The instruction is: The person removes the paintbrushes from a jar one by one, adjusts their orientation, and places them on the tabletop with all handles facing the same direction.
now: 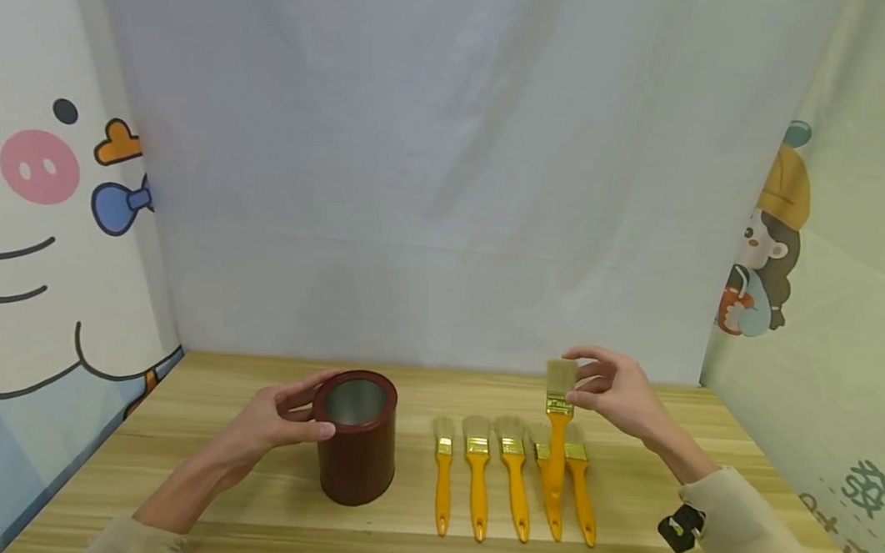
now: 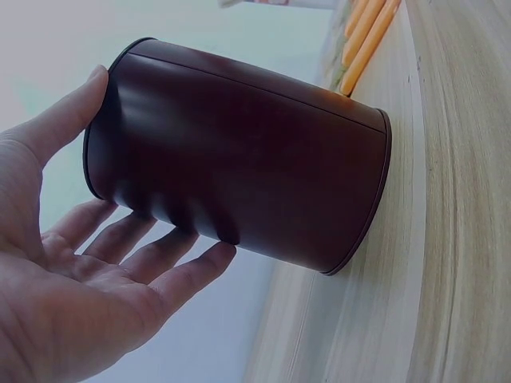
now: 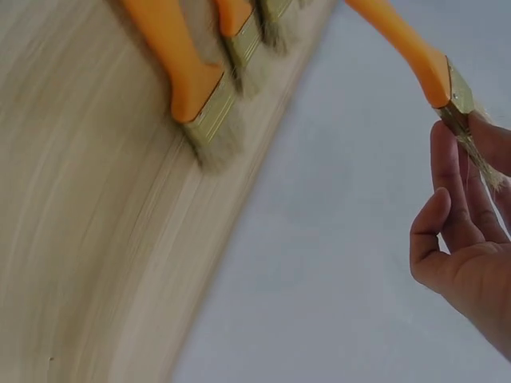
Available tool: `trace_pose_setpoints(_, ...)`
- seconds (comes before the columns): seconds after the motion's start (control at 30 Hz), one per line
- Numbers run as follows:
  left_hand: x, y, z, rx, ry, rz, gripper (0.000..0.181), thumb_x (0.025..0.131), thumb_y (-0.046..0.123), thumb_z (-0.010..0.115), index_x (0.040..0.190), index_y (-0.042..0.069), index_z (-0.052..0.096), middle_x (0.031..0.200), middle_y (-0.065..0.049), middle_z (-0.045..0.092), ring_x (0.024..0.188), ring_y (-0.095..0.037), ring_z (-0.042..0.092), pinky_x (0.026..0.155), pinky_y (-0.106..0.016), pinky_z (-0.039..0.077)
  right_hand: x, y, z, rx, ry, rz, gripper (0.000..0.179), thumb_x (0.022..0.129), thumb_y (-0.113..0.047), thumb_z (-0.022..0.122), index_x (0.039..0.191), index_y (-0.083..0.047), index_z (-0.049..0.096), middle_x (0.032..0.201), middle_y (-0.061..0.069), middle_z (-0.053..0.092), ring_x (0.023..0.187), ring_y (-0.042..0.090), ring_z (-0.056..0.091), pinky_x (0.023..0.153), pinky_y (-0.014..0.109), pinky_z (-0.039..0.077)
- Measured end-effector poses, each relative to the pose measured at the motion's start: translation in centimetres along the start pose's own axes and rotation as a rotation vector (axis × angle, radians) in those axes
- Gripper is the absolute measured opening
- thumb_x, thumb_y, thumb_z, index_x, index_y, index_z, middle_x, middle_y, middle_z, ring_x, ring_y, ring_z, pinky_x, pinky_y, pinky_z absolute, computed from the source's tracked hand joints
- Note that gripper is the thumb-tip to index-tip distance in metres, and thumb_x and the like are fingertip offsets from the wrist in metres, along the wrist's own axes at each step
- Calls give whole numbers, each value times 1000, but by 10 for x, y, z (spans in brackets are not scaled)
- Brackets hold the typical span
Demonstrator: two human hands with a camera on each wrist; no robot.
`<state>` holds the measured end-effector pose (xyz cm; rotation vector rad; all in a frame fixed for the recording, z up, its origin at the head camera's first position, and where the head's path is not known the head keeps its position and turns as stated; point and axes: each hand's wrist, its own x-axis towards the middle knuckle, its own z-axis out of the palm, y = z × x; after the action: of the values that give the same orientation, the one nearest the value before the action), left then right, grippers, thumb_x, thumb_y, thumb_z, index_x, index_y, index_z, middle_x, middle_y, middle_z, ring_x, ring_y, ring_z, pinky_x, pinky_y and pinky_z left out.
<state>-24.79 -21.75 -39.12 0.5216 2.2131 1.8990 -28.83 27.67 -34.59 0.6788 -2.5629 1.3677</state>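
Observation:
A dark red cylindrical can stands upright on the table, its open top showing a grey inside. My left hand grips it near the rim, thumb on one side and fingers on the other; the left wrist view shows the can's smooth side between them. At the right, my right hand pinches a flat paintbrush at its metal band and bristles. That brush is raised with its bristles up and its yellow-orange handle hanging down. In the head view it overlaps brushes lying behind it.
Several similar paintbrushes lie in a row between the can and my right hand, including a narrow brush at the left end and a wider brush at the right end. Behind the wooden table hangs a pale curtain.

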Motion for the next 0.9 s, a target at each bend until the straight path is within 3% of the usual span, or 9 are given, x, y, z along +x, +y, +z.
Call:
trace_pose_setpoints(0.4,-1,1,-1,-13,1,-10,85,95,16,80,166,8,34,164,-22,39,149,-51,32,112,-55,44,-18,38,-45,20,-121,179,55,95,-2,75,145,8,54,109,19,68,93,30,70,80,39,59)
trace_pose_setpoints(0.63,-2,3,-1,1,0,9,85,95,16,80,166,5,34,162,-23,40,149,-52,31,112,-55,45,-25,58,-53,18,-182,285,60,94,-1,76,145,14,50,107,17,66,91,27,65,84,45,58)
trace_pose_setpoints(0.9,-1,3,-1,-3,10,-8,84,95,16,80,166,7,35,163,-23,39,149,-52,31,112,-54,45,-25,85,-54,43,-239,323,58,94,-1,76,144,14,50,108,17,67,91,28,68,87,52,58)
